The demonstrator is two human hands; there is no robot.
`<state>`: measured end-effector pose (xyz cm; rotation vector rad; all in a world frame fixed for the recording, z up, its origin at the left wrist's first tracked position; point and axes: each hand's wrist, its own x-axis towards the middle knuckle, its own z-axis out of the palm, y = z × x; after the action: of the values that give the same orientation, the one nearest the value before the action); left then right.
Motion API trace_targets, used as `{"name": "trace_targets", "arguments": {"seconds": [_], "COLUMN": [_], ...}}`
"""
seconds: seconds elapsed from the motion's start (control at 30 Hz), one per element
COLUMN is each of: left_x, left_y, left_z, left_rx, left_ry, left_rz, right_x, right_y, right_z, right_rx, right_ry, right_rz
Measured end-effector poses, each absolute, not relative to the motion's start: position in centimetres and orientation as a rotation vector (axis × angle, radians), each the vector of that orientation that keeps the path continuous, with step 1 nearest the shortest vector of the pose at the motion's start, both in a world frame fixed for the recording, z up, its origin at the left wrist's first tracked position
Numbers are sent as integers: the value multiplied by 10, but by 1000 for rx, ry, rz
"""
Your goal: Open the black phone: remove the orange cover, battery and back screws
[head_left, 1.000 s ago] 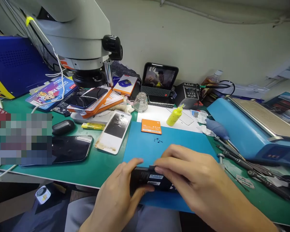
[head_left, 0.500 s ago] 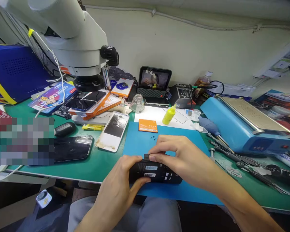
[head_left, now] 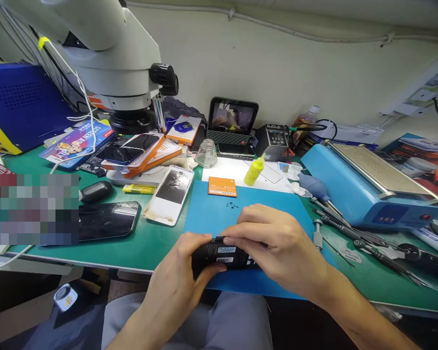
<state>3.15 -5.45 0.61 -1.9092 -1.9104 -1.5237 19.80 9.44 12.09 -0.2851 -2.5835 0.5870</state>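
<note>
My left hand [head_left: 175, 277] grips the left part of a black phone body [head_left: 211, 253], thumb on the near face and fingers over the top edge. The phone is tilted up over the blue mat [head_left: 204, 209], with white labels facing me. At its top edge, the closed fingertips of my right hand [head_left: 277, 238] pinch a small black piece [head_left: 218, 238]. That hand hides the phone's right end. Beyond the hands lie an orange battery [head_left: 222, 186] and several tiny dark parts, seemingly screws [head_left: 232, 205].
A microscope [head_left: 127, 73] stands at the left, near a white phone [head_left: 169, 194] and a dark phone [head_left: 109, 221]. Behind the mat are a yellow bottle [head_left: 254, 171] and a glass jar [head_left: 206, 153]. Screwdrivers [head_left: 372, 248] and a blue heating plate [head_left: 365, 189] are at the right.
The small black piece sits lower against the phone's top edge. My right hand has turned slightly and covers more of the phone's right end. The view has shifted a little.
</note>
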Motion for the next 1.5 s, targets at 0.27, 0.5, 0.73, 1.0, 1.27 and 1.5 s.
{"name": "trace_targets", "arguments": {"seconds": [0.27, 0.5, 0.73, 1.0, 1.27, 1.5], "left_x": [31, 32, 32, 32, 31, 30], "left_y": [-54, -53, -53, -56, -57, -56], "left_z": [4, 7, 7, 5, 6, 8], "left_rx": [-1929, -1924, -1919, -1918, -1929, -1931], "left_ry": [-1862, -1878, -1912, -1901, -1919, -1883], "left_rz": [-1528, -1535, -1540, -1469, -1377, -1376], "right_x": [199, 203, 197, 191, 193, 187], "right_y": [95, 90, 99, 101, 99, 110], "right_z": [138, 149, 145, 151, 150, 155], "right_rx": [-400, -250, -162, -144, -177, -240], "right_ry": [-2659, -2851, -2845, -2887, -2870, -2878], "right_rz": [674, 205, 249, 379, 424, 705]}}
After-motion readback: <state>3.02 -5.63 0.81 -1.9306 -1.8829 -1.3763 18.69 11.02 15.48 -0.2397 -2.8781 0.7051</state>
